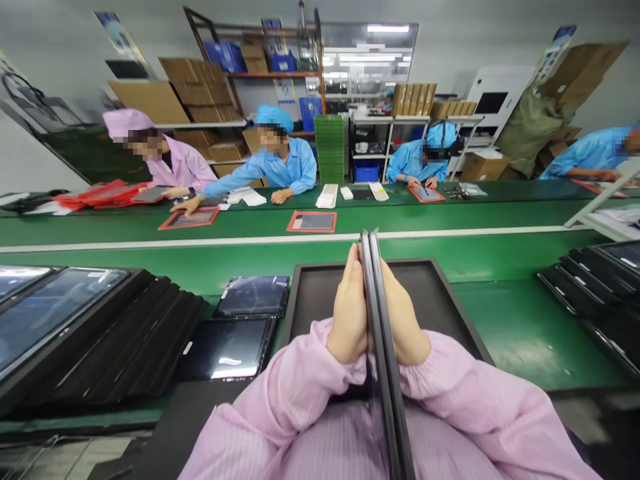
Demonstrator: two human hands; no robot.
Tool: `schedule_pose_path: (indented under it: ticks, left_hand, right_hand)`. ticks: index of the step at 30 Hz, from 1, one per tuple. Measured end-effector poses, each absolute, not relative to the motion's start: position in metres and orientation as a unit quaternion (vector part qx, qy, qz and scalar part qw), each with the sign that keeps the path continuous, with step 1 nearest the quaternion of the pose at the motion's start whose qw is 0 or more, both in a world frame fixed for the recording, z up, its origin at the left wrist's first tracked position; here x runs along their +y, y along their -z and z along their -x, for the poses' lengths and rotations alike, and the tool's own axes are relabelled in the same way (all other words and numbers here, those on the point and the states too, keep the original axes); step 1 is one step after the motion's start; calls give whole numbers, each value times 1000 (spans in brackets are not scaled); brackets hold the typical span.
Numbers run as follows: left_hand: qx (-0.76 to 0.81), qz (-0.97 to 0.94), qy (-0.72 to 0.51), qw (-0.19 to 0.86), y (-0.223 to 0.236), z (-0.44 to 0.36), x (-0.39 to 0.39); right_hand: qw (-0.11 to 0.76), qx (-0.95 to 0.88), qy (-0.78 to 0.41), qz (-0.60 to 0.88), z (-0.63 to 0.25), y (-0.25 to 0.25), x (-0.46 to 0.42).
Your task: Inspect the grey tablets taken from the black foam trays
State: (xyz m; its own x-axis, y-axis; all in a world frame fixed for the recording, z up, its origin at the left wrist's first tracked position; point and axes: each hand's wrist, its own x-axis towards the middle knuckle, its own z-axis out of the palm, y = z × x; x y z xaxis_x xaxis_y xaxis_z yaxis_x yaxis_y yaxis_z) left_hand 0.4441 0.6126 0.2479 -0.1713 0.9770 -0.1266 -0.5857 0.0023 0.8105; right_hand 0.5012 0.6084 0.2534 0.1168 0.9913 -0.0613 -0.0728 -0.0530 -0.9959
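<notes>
Panels: two thin, dark panels [379,320], side by side and on edge, seen almost edge-on. Location: centre of frame, running down to the bottom edge. Long axis: from upper centre to lower centre, lower end slightly to the right. Far ends point away from the wearer, toward the white line [250,239]; near ends lie in front of the wearer's torso. Faces turned left and right.

Hands: left hand [347,310] flat against the left face of the pair, right hand [403,317] flat against the right face. Fingers of both hands extended, pointing up the frame; gap between the two palms narrow, filled by the panels. Fingers of the right hand partly hidden by the panels.

Surroundings: black tray [315,287] on the green counter [500,320], behind the hands in the view. Two dark-screened devices [255,295] just left of the tray, one above the other in frame. Overlapping black trays [130,333] at left, with screens on top; stacked devices [590,280] at right edge.

Across the white line: red-framed device [313,221], upper centre. Four people beyond, one in a pink cap, upper left; hand of a person in blue [187,205] at another red-framed piece [203,217].
</notes>
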Motion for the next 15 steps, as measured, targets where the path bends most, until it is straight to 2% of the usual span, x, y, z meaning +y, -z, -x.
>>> schedule_pose_path:
  ticks: [4,9,12,15]
  left_hand:
    - [392,-193,-652,619,-244,-452,623]
    - [422,-169,-633,626,-236,-456,624]
    - [433,-172,-620,631,-230,-456,625]
    - [447,-190,-592,643,-219,-456,630]
  right_hand:
    - [557,-359,-573,483,-501,-240,622]
    - [545,-379,-570,484,-506,-218,628]
    - [548,-416,-512,515,-510,-208,624]
    - [605,-527,-366,471,-517,-201,622]
